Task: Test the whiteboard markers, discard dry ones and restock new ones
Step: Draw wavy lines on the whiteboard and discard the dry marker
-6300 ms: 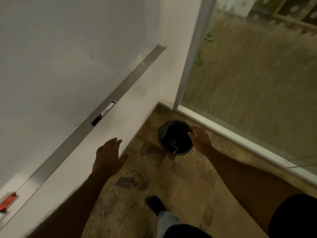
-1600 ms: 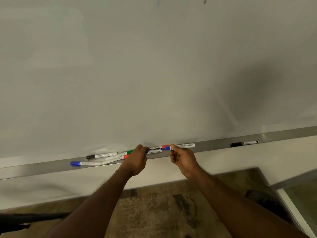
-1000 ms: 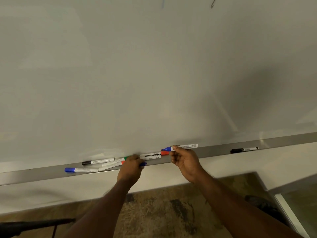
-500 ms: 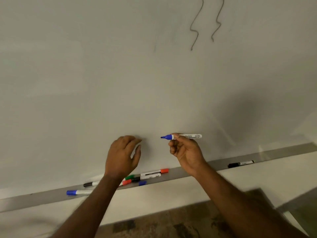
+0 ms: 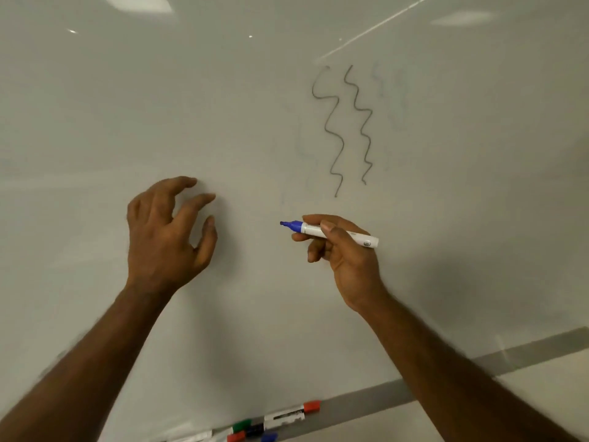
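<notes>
Head view: tray (image 5: 366,405) holds several markers (image 5: 283,417); right hand (image 5: 347,256) pinches uncapped blue marker (image 5: 310,229), left hand (image 5: 165,237) loosely spread.

It looked like an office meeting room or a classroom: a large glossy whiteboard (image 5: 446,186) filled the view, with black squiggles (image 5: 334,135) at one o'clock, ceiling-light reflections (image 5: 462,17) at twelve, and a metal tray (image 5: 366,406) at six holding capped markers (image 5: 283,417).
</notes>
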